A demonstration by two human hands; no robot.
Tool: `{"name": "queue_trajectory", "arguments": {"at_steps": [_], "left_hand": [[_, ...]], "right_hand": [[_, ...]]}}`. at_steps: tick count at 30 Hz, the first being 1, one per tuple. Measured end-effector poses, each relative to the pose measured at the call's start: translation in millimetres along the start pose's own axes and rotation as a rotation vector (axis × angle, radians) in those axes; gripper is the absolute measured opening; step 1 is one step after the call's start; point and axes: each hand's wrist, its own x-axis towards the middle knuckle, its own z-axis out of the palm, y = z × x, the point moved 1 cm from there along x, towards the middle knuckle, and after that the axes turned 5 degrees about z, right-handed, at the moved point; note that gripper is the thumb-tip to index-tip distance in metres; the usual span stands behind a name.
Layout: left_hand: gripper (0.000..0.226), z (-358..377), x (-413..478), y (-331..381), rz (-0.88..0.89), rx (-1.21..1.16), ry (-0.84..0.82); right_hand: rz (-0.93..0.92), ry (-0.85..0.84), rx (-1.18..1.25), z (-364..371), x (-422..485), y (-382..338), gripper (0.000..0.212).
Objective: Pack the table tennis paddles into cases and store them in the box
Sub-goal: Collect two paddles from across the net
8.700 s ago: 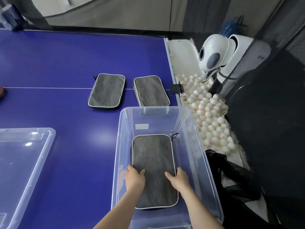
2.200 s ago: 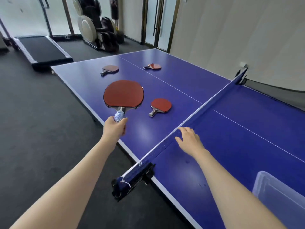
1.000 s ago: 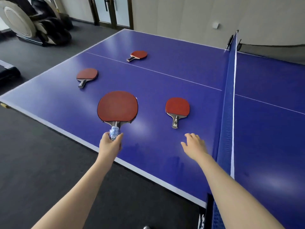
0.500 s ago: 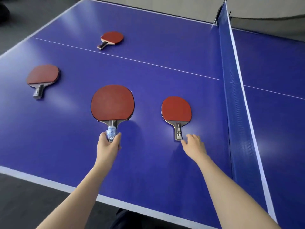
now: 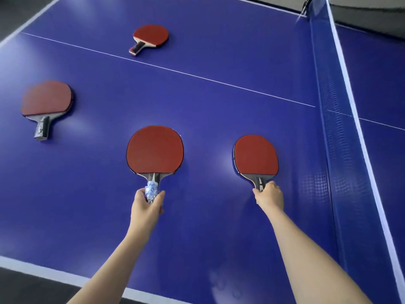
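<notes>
Paddles, four of them with red faces up, are spread over the blue tabletop [image 5: 219, 95] in the head view, and two are already in hand.

The left grip [image 5: 146, 205] is closed round the blue-wrapped handle of the taped paddle [image 5: 154, 150], thumb on one side and fingers on the other. The blade points straight away from the grip. It looks level and seems to be clear of the tabletop, though from above I cannot be sure. Held by the handle end, the blade stays free to slide into a case later.

The right grip [image 5: 268, 197] curls over the handle end of the second paddle [image 5: 255, 155], which appears to lie flat on the tabletop beyond that grip. The net [image 5: 328, 128] stands just to the right of it. The hold is low on the handle, probably because that end lay nearest the person. It looks like a grasp just closing, before any lift.

The third paddle [image 5: 46, 98] lies well to the left of the left grip, its handle towards the person. The fourth paddle [image 5: 151, 35] lies far beyond the left grip, past the white centre line.

No case and no box show here, so packing cannot happen at this spot. I judge this to be the gathering step: one paddle per grip, to be carried to wherever the cases are. The two outlying paddles would need another trip.
</notes>
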Motion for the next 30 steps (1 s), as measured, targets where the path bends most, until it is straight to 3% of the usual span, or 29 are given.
{"name": "queue_trajectory", "arguments": {"at_steps": [5,13,15,19,30], "left_hand": [[0.022,-4.1,4.8,-3.6,0.016,-0.048,-0.045],[0.024,26.1,0.0,-6.2,0.025,-0.13,-0.183],[0.025,37.9,-4.2,-11.2,0.02,-0.126,-0.223],[0.023,60.8,-11.3,-24.3,-0.005,-0.111,-0.291],[0.025,75.6,-10.7,-47.9,-0.095,-0.167,-0.353]], "right_hand": [[0.058,-0.168,0.189,-1.7,5.4,-3.8,0.031],[0.204,-0.353,0.918,-37.0,-29.5,-13.6,0.017],[0.197,-0.364,0.969,-39.9,-46.4,-9.0,0.016],[0.135,-0.385,1.04,-27.9,-87.5,-5.5,0.036],[0.128,-0.435,1.089,35.3,-139.9,-57.2,0.019]]}}
